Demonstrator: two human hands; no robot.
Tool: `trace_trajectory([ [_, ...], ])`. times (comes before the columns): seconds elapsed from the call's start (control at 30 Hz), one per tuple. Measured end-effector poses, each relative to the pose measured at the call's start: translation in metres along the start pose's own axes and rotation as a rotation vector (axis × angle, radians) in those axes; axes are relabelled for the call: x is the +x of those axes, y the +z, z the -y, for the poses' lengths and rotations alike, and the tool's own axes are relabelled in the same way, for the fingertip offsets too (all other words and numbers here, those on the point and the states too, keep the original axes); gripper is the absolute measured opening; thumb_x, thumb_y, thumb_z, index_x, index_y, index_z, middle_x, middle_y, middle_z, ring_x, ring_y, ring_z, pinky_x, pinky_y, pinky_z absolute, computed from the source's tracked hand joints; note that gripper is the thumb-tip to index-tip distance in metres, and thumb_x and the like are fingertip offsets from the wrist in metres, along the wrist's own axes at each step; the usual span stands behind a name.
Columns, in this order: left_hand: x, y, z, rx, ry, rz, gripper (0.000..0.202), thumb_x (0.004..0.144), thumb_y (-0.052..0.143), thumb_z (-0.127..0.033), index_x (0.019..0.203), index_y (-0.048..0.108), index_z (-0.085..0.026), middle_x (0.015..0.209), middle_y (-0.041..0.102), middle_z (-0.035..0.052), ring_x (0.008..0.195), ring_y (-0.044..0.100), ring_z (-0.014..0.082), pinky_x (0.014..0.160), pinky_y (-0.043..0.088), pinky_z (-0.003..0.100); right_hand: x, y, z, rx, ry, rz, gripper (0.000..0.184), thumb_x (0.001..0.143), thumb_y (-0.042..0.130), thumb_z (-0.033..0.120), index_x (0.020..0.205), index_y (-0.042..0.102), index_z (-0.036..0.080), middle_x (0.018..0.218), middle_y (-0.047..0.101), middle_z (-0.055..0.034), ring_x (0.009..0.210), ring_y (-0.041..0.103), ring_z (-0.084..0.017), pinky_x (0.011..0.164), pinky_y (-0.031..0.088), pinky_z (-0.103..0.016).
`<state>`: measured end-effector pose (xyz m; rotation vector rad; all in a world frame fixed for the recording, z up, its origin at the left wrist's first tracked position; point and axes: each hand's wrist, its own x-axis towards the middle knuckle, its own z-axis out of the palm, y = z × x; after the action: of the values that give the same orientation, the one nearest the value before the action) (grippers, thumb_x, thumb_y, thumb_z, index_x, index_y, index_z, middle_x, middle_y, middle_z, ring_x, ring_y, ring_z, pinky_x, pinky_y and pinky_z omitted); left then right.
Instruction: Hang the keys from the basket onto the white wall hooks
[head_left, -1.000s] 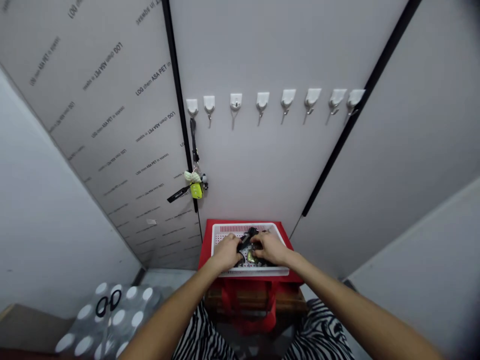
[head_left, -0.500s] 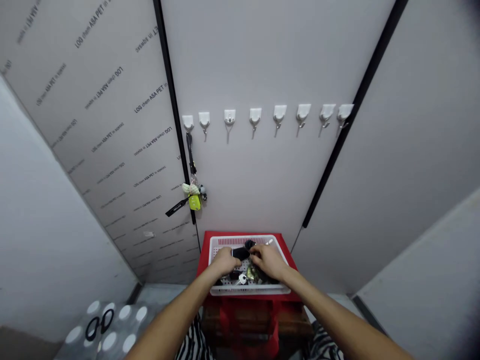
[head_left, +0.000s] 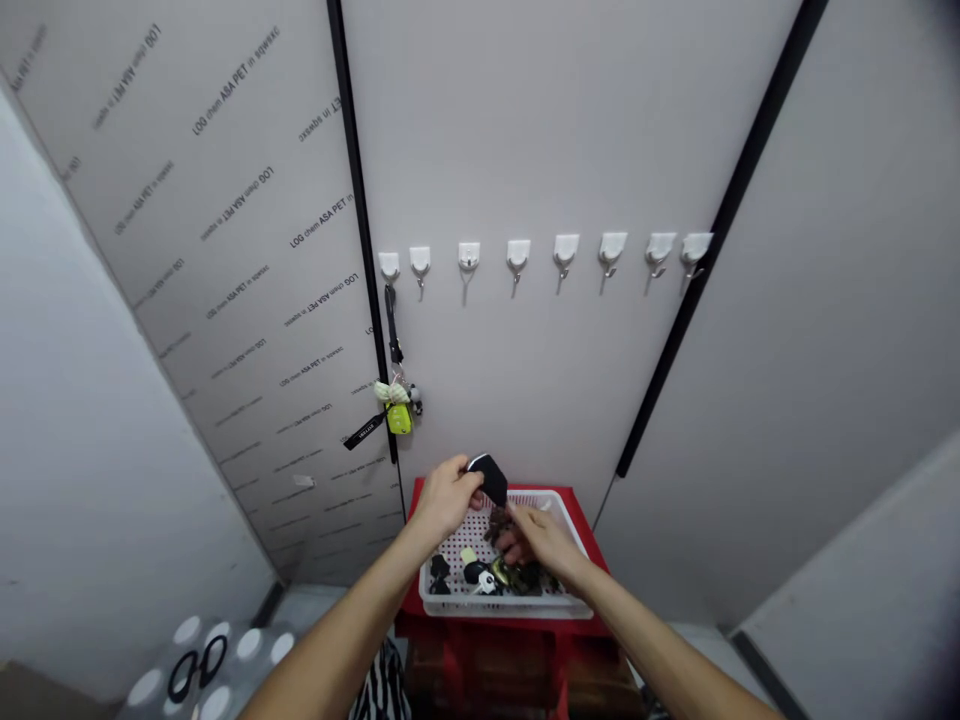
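My left hand (head_left: 448, 497) grips a flat black key fob (head_left: 491, 480) with a pale edge, held up over the back of the white basket (head_left: 508, 607). Close to the fob's lower corner, my right hand (head_left: 536, 538) has its fingers curled together; what they pinch is hidden. Something brownish (head_left: 496, 524) shows beside those fingers, too small to make out. Inside the basket lie a silver key (head_left: 486, 582), a dark oval fob (head_left: 474, 572), a gold-green piece (head_left: 501, 572) and small black items (head_left: 439, 567).
Several white wall hooks (head_left: 518, 254) run in a row above. From the leftmost hangs a black strap (head_left: 393, 325) with a yellow-green key fob (head_left: 399, 418). The basket stands on a red surface (head_left: 581, 515). Black-handled scissors (head_left: 196, 668) lie on white-capped bottles (head_left: 250, 642) at lower left.
My left hand has lifted the black key fob up and toward the wall, tilting it. My right hand has shifted slightly right and down, uncovering more of the basket. The view has tilted a little.
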<state>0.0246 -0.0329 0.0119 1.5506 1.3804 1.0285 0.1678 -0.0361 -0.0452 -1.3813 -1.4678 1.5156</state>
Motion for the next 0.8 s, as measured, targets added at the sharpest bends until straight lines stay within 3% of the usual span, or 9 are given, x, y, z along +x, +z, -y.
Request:
trace_trajectory([
  [0.1, -0.003, -0.001, -0.011, -0.205, -0.019, -0.013, 0.010, 0.063, 0.037, -0.024, 0.060, 0.041, -0.015, 0.049, 0.052, -0.0020, 0.045, 0.050, 0.0081, 0.043, 0.036, 0.016, -0.003, 0.002, 0.008, 0.279, 0.074, 0.102, 0.045, 0.069, 0.025, 0.051, 0.092, 0.038, 0.015, 0.061, 0.057, -0.0055, 0.047, 0.053, -0.012, 0.043, 0.036, -0.022],
  [0.17, -0.004, 0.001, -0.010, -0.315, -0.055, 0.004, 0.011, 0.063, 0.037, -0.025, 0.062, 0.041, -0.015, 0.049, 0.053, -0.0018, 0.045, 0.051, 0.0083, 0.043, 0.036, 0.017, -0.004, 0.000, 0.018, 0.471, 0.009, 0.148, 0.042, 0.069, 0.027, 0.050, 0.091, 0.038, 0.016, 0.065, 0.058, -0.0062, 0.051, 0.054, -0.013, 0.047, 0.039, -0.024],
  [0.27, -0.010, 0.004, 0.001, -0.364, -0.128, 0.079, 0.010, 0.063, 0.037, -0.022, 0.065, 0.043, -0.015, 0.049, 0.053, -0.0021, 0.043, 0.050, 0.0080, 0.042, 0.035, 0.017, -0.003, -0.008, 0.037, 0.628, -0.173, 0.013, 0.028, 0.066, 0.042, 0.038, 0.084, 0.042, 0.018, 0.070, 0.057, -0.0035, 0.054, 0.053, -0.010, 0.051, 0.040, -0.023],
  [0.4, -0.016, 0.008, 0.025, -0.272, -0.219, 0.174, 0.014, 0.060, 0.039, -0.016, 0.072, 0.047, -0.013, 0.053, 0.054, -0.0022, 0.045, 0.049, 0.0076, 0.044, 0.036, 0.018, -0.002, -0.017, 0.056, 0.567, -0.279, -0.177, 0.024, 0.056, 0.055, 0.025, 0.075, 0.042, 0.018, 0.068, 0.056, 0.0010, 0.048, 0.050, -0.006, 0.049, 0.039, -0.020],
  [0.5, -0.014, 0.008, 0.028, -0.198, -0.111, 0.108, 0.015, 0.060, 0.043, -0.019, 0.071, 0.051, -0.013, 0.065, 0.057, 0.0008, 0.057, 0.051, 0.0088, 0.055, 0.038, 0.020, -0.004, -0.011, 0.061, 0.481, -0.353, -0.193, 0.025, 0.056, 0.055, 0.026, 0.074, 0.039, 0.019, 0.066, 0.055, 0.0031, 0.047, 0.049, -0.006, 0.048, 0.037, -0.020],
  [0.67, 0.001, 0.002, -0.004, -0.277, 0.104, -0.039, 0.024, 0.059, 0.048, -0.025, 0.077, 0.053, -0.011, 0.079, 0.057, 0.0055, 0.073, 0.050, 0.0124, 0.068, 0.037, 0.023, -0.007, 0.008, 0.064, 0.269, -0.505, -0.169, 0.021, 0.057, 0.053, 0.022, 0.074, 0.040, 0.017, 0.062, 0.053, 0.0033, 0.055, 0.049, -0.007, 0.054, 0.038, -0.020],
  [0.8, 0.012, -0.001, -0.023, -0.275, 0.138, -0.098, 0.016, 0.059, 0.047, -0.024, 0.063, 0.053, -0.010, 0.061, 0.056, 0.0018, 0.059, 0.048, 0.0102, 0.058, 0.038, 0.021, -0.002, 0.013, 0.068, 0.187, -0.560, -0.209, 0.019, 0.058, 0.053, 0.020, 0.072, 0.041, 0.016, 0.061, 0.051, 0.0027, 0.057, 0.048, -0.008, 0.054, 0.037, -0.020],
])
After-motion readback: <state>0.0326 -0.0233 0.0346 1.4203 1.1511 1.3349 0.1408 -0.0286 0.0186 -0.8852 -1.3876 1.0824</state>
